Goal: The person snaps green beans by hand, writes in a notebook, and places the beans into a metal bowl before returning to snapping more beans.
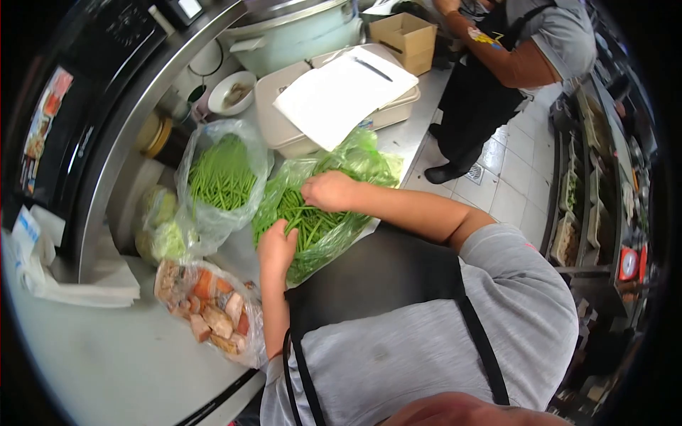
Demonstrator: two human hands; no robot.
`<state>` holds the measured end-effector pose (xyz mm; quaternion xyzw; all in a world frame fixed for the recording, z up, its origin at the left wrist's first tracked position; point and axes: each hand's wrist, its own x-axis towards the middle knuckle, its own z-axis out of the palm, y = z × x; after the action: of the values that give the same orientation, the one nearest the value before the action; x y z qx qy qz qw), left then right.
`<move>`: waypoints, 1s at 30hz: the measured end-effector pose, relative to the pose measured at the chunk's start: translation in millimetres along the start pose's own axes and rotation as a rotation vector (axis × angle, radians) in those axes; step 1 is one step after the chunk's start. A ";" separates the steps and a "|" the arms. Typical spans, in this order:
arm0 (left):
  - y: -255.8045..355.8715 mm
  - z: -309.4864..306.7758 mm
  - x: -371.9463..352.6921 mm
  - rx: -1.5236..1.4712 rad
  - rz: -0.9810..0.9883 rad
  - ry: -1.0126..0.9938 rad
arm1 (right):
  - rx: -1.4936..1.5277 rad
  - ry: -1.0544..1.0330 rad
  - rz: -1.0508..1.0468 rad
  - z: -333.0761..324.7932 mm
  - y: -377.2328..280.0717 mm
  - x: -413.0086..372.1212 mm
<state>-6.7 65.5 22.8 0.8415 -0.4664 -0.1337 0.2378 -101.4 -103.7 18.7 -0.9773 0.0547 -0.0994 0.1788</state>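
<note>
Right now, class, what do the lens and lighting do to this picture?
Head view: fisheye bends the steel rail and blackens the corners; head view: bright light washes out the white sheet; head view: left hand, right hand and green beans look sharp.

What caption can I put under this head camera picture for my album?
Left hand and right hand among green beans in a plastic bag on the counter.
</note>
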 end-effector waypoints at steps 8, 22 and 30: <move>-1.1 30.8 1.2 -0.318 -0.045 -0.090 | 0.463 0.289 0.314 10.2 8.2 5.1; 14.6 12.4 10.9 -1.067 -0.108 0.217 | 0.982 -0.330 0.140 31.1 -10.4 -16.0; 22.3 18.1 10.3 -1.223 -0.118 0.312 | 0.698 0.107 0.060 13.0 -4.9 -14.5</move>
<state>-25.3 41.7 19.1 0.5874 -0.2183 -0.2648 0.7329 -112.3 -92.7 6.1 -0.8487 0.0552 -0.1580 0.5018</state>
